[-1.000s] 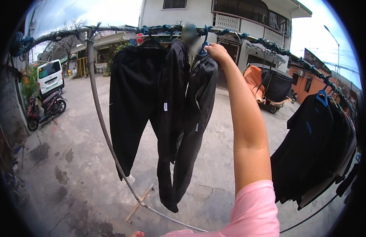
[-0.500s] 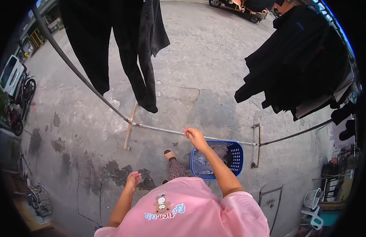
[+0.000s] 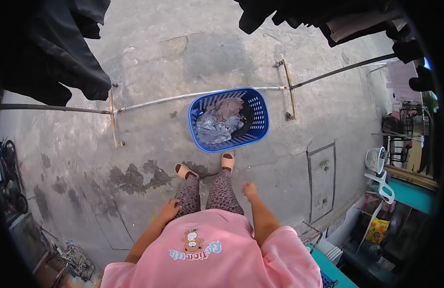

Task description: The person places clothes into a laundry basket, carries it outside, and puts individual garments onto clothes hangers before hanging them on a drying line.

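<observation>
My left hand (image 3: 170,210) hangs beside my left thigh, close to the patterned trousers (image 3: 188,194). Its fingers are loosely extended and hold nothing. On the other side, my right hand (image 3: 249,190) is low, to the right of my right leg. Its fingers look curled in, and no object shows in it. Ahead of my feet stands a blue laundry basket (image 3: 198,143) with perforated sides. Crumpled clothes (image 3: 217,126) in light grey-blue and dusty pink lie inside it, with something dark beside them. Neither hand touches the basket.
A metal base bar (image 3: 159,101) of the drying rack runs along the concrete behind the basket, with crosspieces near its ends. Dark clothes (image 3: 64,53) hang at upper left, more at upper right. A white basket (image 3: 375,160) and a teal counter (image 3: 414,191) are at right.
Both hands have dropped toward my legs, the right one from out near the bar. My view has tilted down, bringing both feet and the whole basket into sight.
</observation>
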{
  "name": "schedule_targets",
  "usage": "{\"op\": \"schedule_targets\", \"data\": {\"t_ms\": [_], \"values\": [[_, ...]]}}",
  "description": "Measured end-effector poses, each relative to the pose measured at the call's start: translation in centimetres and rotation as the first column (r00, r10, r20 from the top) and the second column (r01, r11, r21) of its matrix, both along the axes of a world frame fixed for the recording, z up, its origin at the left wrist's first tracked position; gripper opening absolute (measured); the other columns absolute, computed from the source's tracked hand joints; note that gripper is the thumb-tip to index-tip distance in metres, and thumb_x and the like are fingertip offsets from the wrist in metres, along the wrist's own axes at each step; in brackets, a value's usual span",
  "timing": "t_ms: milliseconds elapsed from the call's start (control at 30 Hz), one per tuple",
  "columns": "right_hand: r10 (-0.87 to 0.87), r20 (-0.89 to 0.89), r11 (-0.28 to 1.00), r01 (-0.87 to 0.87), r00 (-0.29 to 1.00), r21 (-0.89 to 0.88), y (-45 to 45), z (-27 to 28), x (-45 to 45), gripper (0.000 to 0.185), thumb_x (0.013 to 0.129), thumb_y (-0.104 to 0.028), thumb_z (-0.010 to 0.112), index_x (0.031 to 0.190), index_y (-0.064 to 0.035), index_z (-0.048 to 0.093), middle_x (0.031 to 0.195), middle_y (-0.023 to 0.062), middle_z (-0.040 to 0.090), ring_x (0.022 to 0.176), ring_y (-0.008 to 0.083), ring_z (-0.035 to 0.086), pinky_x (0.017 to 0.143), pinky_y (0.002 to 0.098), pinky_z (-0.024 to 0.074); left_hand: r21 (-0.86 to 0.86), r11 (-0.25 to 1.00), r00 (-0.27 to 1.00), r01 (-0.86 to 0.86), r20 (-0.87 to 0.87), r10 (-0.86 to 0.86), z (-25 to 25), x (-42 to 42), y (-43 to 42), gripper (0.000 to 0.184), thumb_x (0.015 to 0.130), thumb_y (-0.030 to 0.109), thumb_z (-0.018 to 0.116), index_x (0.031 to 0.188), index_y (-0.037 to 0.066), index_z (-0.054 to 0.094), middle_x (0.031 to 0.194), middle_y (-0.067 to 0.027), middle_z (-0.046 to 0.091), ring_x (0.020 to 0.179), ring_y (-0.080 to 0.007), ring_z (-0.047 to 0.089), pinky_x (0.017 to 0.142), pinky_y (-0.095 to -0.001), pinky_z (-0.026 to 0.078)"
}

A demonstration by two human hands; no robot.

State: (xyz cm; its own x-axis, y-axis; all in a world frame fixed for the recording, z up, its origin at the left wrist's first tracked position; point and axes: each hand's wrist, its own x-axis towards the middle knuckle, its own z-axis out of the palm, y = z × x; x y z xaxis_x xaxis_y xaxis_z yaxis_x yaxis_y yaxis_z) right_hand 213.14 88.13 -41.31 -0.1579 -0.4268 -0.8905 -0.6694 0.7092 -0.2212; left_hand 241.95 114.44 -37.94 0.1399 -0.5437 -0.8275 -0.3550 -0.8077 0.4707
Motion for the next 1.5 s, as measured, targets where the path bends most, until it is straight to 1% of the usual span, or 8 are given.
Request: {"op": "schedule_targets", "data": {"t_ms": [67,333,767,867,1100,1167,1300,1500], "values": [[0.597,-0.148,0.711,-0.605,0.789,-0.359,-1.8,-0.8,0.5,0.017,0.081,-0.011,0.047,0.092,-0.0053,0.059,0.077,0.0143,0.062,0.067,0.0265,0.061,0.060,0.0364,0.0472,0.082,0.997,1.000,0.015,0.011,-0.016,0.3,-2.4,-0.8,0.048,0.080,0.037,0.054,0.122,0.015,0.045,0.126,-0.0134,0.042,0.116,-0.0304,0.040,0.095,-0.0450,0.033],[0.968,-0.135,0.096,-0.813,0.210,-0.574,-13.1,-5.6,10.7,0.038,0.076,-0.006,0.052,0.111,-0.0200,0.056,0.120,0.0080,0.046,0.110,0.0275,0.043,0.085,0.0388,0.0443,0.311,0.948,0.990,0.072,0.091,-0.105,2.6,-11.2,-4.2,0.060,0.075,0.046,0.059,0.126,0.024,0.039,0.142,-0.0137,0.016,0.131,-0.0375,0.010,0.094,-0.0659,0.018],[0.442,-0.270,0.476,-0.478,0.856,-0.738,-24.7,-21.1,22.9,0.063,0.076,-0.023,0.063,0.129,-0.0075,0.034,0.135,0.0135,0.033,0.115,0.0324,0.042,0.086,0.0410,0.0411,0.336,0.941,0.954,0.032,0.270,-0.129,1.2,-14.4,-4.9,0.061,0.060,0.045,0.071,0.111,0.018,0.052,0.141,-0.0172,0.017,0.130,-0.0402,0.012,0.094,-0.0665,0.011],[0.784,-0.233,0.511,-0.812,0.575,-0.283,-25.9,-22.3,21.2,0.061,0.073,-0.023,0.067,0.124,-0.0074,0.039,0.120,0.0160,0.050,0.104,0.0343,0.051,0.083,0.0385,0.0429,0.267,0.964,0.934,0.017,0.340,-0.110,2.2,-14.0,-5.2,0.053,0.060,0.038,0.070,0.107,0.019,0.054,0.137,-0.0149,0.026,0.128,-0.0373,0.019,0.094,-0.0652,0.015],[0.625,0.077,0.607,-0.421,0.777,-0.674,-22.1,-13.6,15.1,0.038,0.075,-0.016,0.065,0.108,-0.0073,0.049,0.093,0.0170,0.062,0.091,0.0274,0.060,0.077,0.0364,0.0445,0.038,0.989,0.957,-0.145,0.260,0.130,1.1,-12.3,-3.9,0.040,0.073,0.020,0.063,0.111,0.014,0.051,0.126,-0.0125,0.043,0.123,-0.0263,0.035,0.096,-0.0521,0.026],[0.450,0.371,0.712,-0.076,0.813,-0.698,-21.6,-9.8,14.4,0.029,0.077,-0.011,0.062,0.102,-0.0047,0.048,0.086,0.0145,0.061,0.079,0.0211,0.059,0.073,0.0313,0.0445,-0.135,0.647,0.655,-0.750,-0.285,0.700,0.7,-10.6,-6.5,0.034,0.081,0.002,0.053,0.114,0.006,0.048,0.115,-0.0117,0.053,0.110,-0.0193,0.049,0.090,-0.0353,0.038],[0.363,0.441,0.756,0.017,0.820,-0.654,-22.2,3.9,14.0,0.017,0.080,-0.008,0.058,0.094,-0.0052,0.049,0.059,0.0026,0.049,0.051,0.0074,0.044,0.048,0.0248,0.0388,-0.723,0.498,0.856,-0.479,-0.258,0.448,15.9,-3.0,-22.3,0.038,0.081,-0.003,0.050,0.118,0.004,0.044,0.113,-0.0128,0.055,0.094,-0.0183,0.056,0.080,-0.0301,0.044],[0.675,0.502,0.527,0.122,0.541,-0.841,-25.6,23.1,15.9,0.006,0.085,-0.007,0.053,0.091,-0.0073,0.053,0.060,-0.0016,0.050,0.044,0.0039,0.042,0.040,0.0193,0.0331,-0.835,-0.500,0.955,-0.230,-0.293,0.051,40.7,-3.9,-26.8,0.049,0.077,0.020,0.068,0.117,0.013,0.042,0.088,-0.0092,0.060,0.069,-0.0200,0.060,0.055,-0.0311,0.044]]}}
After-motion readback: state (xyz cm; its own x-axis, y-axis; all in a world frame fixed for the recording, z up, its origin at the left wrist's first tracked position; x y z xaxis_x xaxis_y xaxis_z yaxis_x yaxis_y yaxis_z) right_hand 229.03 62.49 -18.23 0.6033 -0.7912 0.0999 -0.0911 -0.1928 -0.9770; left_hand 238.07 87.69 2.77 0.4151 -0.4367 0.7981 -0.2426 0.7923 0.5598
